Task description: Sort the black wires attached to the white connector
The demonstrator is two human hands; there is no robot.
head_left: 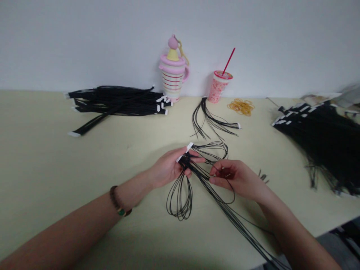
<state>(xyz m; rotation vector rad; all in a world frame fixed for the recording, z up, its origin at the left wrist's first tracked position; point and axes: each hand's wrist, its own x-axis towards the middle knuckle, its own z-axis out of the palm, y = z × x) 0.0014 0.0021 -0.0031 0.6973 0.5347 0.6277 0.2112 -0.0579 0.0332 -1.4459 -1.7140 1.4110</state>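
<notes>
Left hand [168, 169], seen from the head view, grips a bundle of thin black wires [185, 159] near its white connector ends [189, 147], thumb pressed against fingers. From that grip, one looped group of wires hangs below, another loops out to the right, and a long straight group runs down toward the lower right edge. Right hand [236, 178] is curled beside these strands, thumb and fingertips close together; whether they pinch a single strand cannot be told. A dark beaded bracelet [120, 202] circles the left wrist.

Farther back on the pale tabletop [42, 168], a stack of black cables [118, 100] with white ends lies at left, near a pink-lidded mug [172, 77]. A small bunch of loose wires [204, 108] lies before a red-and-white cup [217, 89] with a straw, just beside yellowish rubber bands [241, 107]. A larger black cable pile [326, 142] spreads at right.
</notes>
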